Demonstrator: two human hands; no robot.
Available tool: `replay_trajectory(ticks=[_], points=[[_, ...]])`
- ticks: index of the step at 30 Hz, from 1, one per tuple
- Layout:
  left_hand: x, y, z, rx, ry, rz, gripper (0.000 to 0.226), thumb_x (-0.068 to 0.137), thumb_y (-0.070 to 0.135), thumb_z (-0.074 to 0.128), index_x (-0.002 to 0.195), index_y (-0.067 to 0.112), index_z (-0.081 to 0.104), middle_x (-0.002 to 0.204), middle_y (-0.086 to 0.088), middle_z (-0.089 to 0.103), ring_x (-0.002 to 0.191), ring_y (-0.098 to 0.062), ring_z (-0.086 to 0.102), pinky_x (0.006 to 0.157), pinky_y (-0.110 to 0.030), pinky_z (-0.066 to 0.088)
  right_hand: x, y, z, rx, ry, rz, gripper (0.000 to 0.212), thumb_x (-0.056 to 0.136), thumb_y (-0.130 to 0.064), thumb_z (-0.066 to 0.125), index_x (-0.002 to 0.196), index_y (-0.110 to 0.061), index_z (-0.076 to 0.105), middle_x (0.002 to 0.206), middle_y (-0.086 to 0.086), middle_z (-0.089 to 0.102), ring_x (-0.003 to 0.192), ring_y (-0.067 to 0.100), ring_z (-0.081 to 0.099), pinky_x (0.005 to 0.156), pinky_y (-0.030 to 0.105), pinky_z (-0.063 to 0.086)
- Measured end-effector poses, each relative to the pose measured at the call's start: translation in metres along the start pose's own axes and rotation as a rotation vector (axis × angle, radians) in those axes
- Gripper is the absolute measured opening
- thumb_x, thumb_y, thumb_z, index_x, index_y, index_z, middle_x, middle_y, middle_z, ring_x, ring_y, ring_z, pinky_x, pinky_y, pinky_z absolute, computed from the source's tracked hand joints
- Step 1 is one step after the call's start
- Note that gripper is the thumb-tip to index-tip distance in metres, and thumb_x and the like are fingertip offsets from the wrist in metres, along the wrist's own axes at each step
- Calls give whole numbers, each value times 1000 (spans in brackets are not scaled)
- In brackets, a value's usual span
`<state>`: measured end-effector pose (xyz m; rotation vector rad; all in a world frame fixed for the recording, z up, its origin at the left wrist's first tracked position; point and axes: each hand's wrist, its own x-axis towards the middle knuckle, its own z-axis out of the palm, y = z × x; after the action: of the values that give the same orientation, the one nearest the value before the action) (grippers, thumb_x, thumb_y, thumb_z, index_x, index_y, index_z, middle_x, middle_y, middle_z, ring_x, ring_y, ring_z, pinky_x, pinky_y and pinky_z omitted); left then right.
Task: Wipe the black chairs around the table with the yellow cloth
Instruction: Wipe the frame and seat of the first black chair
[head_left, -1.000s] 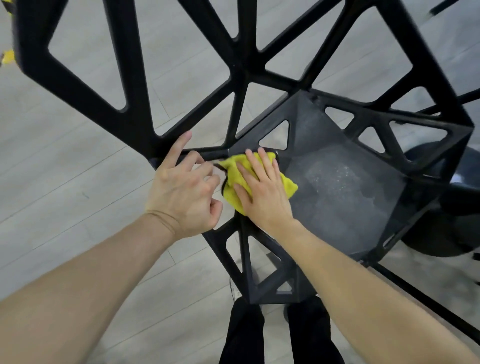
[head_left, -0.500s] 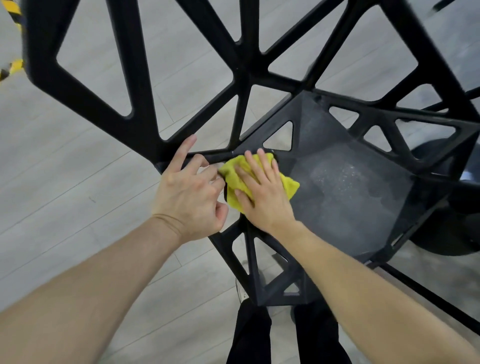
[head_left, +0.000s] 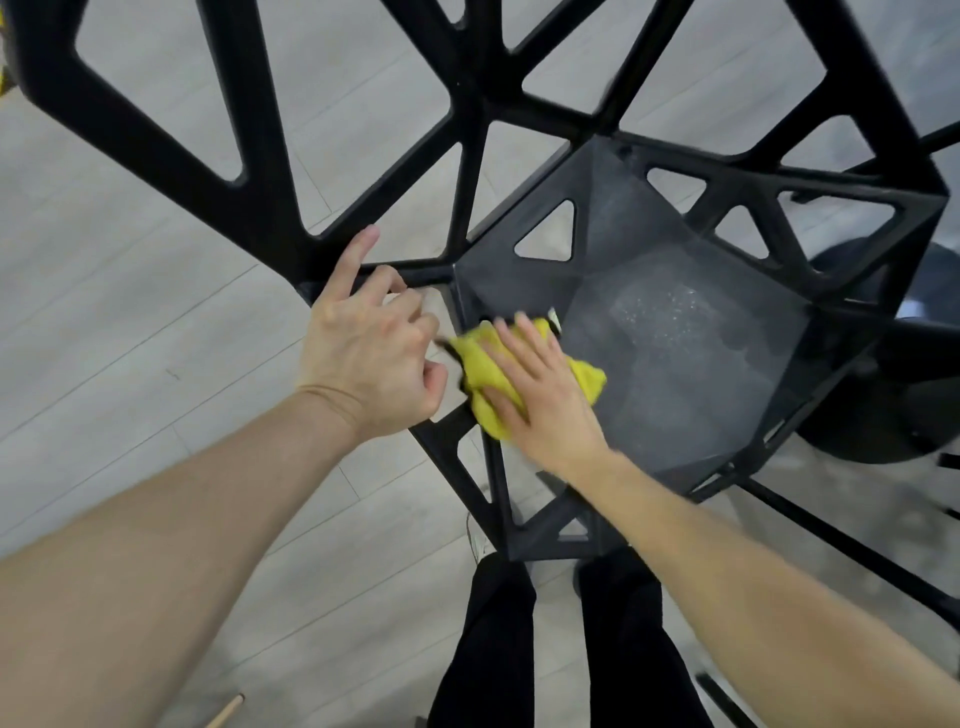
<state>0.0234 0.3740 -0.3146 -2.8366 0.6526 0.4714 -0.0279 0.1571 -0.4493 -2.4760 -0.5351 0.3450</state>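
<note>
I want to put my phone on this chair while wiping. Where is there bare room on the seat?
The seat is bare right of the cloth, out to the far rim struts. Its near-left corner is crowded: the right hand presses the cloth there, and the left hand holds the frame beside it.

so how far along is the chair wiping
Done: nothing clearly finished; the seat shows pale specks and smudges toward its middle.
In hand: the right hand presses the yellow cloth flat on the seat's near left corner, while the left hand holds the black chair frame.
Left: the rest of the seat, the backrest struts, and any other chairs, out of view.
</note>
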Motion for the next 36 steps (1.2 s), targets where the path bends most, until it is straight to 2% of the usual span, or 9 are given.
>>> replay_trajectory(ticks=[2,4,10,16,23,28,31,33,36], points=[[1,1,0,-4,-5,2,56,89,37,36,96,11,85,89,-2,74,104,-31,62,134,-56,10,-82,3,-15,15,-75,-38,57,111,-38,56,164,-25,39,175,-4,26,165,22,12,130,57,21],[1,1,-1,-1,-4,0,57,89,37,35,97,11,85,89,-2,74,104,-31,62,134,-56,10,-99,6,-15,12,-85,-25,57,111,-39,55,164,-26,38,175,-3,24,165,23,11,129,57,22],[1,0,3,32,18,2,57,91,38,35,98,11,85,90,-3,76,104,-31,63,134,-55,8,31,-6,17,3,68,91,52,112,-42,51,160,-25,46,174,0,29,165,25,10,131,56,15],[0,2,0,24,17,-13,57,89,36,35,98,9,84,86,-3,74,102,-31,62,134,-55,10,-92,-22,7,21,25,76,54,109,-35,61,160,-28,46,174,-3,27,165,25,10,132,56,16],[1,2,2,120,-18,-31,62,91,39,28,101,14,84,93,-1,77,109,-28,63,134,-55,5,82,-5,24,-114,179,252,51,108,-48,49,154,-28,55,172,3,33,162,33,18,131,56,12],[3,6,-7,156,-88,-65,71,95,40,19,110,15,84,101,-5,76,117,-30,62,133,-56,5,-59,-4,6,-116,34,130,55,107,-41,57,160,-29,47,174,-2,29,165,24,9,131,55,16],[-6,27,-4,87,-166,-108,67,95,48,27,112,11,80,108,-10,74,128,-33,59,132,-59,7,-120,4,-9,-176,-42,161,55,112,-47,47,164,-29,39,176,-3,23,165,23,6,131,56,17],[-16,51,5,13,-199,-88,64,92,52,35,107,9,79,106,-13,72,127,-37,58,132,-59,8,-85,9,-3,-209,-14,207,57,113,-50,40,164,-27,39,176,0,23,165,25,8,130,57,17],[-22,66,22,-59,-110,-36,53,89,42,42,98,8,81,94,-12,74,105,-38,64,129,-59,21,21,10,9,-212,62,197,71,107,-56,43,166,-19,32,177,10,17,164,32,10,130,56,14]])
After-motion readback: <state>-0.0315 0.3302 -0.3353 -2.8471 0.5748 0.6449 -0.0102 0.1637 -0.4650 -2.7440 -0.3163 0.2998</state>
